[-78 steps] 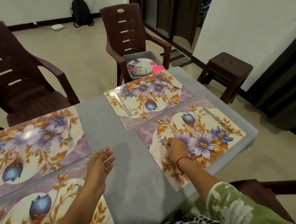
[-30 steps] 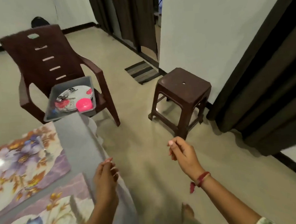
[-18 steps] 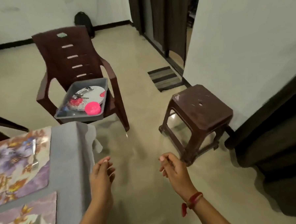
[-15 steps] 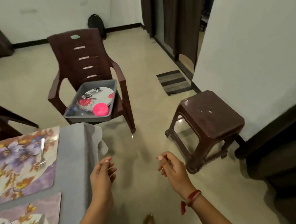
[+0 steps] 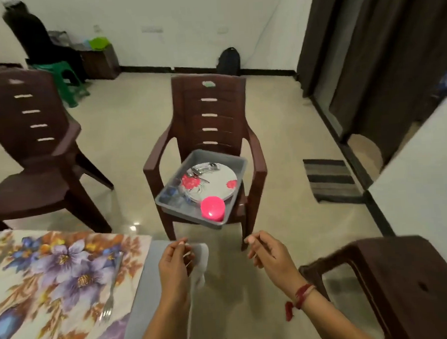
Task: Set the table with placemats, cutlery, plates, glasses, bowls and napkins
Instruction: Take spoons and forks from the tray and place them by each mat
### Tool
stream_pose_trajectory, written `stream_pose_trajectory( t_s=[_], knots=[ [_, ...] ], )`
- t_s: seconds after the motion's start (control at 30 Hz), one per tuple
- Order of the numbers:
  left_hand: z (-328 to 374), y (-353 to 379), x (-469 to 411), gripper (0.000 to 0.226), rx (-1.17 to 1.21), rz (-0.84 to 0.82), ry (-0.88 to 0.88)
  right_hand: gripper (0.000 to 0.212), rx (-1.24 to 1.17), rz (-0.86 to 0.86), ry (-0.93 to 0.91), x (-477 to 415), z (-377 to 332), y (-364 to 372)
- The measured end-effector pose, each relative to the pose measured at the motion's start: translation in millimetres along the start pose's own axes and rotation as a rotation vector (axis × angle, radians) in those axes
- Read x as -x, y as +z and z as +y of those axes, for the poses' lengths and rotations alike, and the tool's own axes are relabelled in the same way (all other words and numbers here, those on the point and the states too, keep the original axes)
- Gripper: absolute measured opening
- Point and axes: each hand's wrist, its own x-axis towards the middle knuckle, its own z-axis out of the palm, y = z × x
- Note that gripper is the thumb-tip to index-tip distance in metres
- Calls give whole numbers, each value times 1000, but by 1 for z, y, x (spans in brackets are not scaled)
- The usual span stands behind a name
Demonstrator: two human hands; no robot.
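Fingers [image 5: 180,246] loosely curled, left hand [image 5: 174,265] and right hand [image 5: 271,257] empty; grey tray [image 5: 183,213] holds plates [image 5: 215,185], cutlery [image 5: 204,168], pink bowl [image 5: 212,208].

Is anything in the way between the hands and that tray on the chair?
Nothing visible does. Only bare floor lies between the left hand, the right hand and the tray, which sits uncovered on the chair seat, between its armrests.
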Motion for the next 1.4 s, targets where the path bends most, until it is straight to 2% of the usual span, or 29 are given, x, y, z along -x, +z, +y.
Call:
stream_pose_trajectory(
  t_s=[0.27, 0.53, 0.77, 0.93, 1.07, 1.17, 1.3, 1.4],
  knots=[
    [56, 23, -95, 20, 75, 127, 20, 20, 12, -118, 1, -148, -34, 32],
    [61, 26, -181, 17, 148, 335, -36, 17, 38, -219, -11, -297, -32, 61],
    [76, 85, -295, 20, 90, 402, -120, 20, 89, -243, 128, -444, 8, 67],
    [87, 126, -381, 20, 19, 426, -147, 18, 167, -286, 236, -539, 63, 81],
    [68, 141, -434, 19, -23, 449, -186, 17, 288, -305, 246, -593, 115, 97],
    [53, 161, -465, 12, -30, 387, -210, 10, 443, -318, 240, -622, 152, 107],
    [35, 200, -505, 18, -60, 312, -210, 41, 810, -425, 133, -656, 196, 119],
    [24, 221, -536, 21, -78, 318, -215, 52, 999, -484, 15, -684, 222, 130]
  ],
)
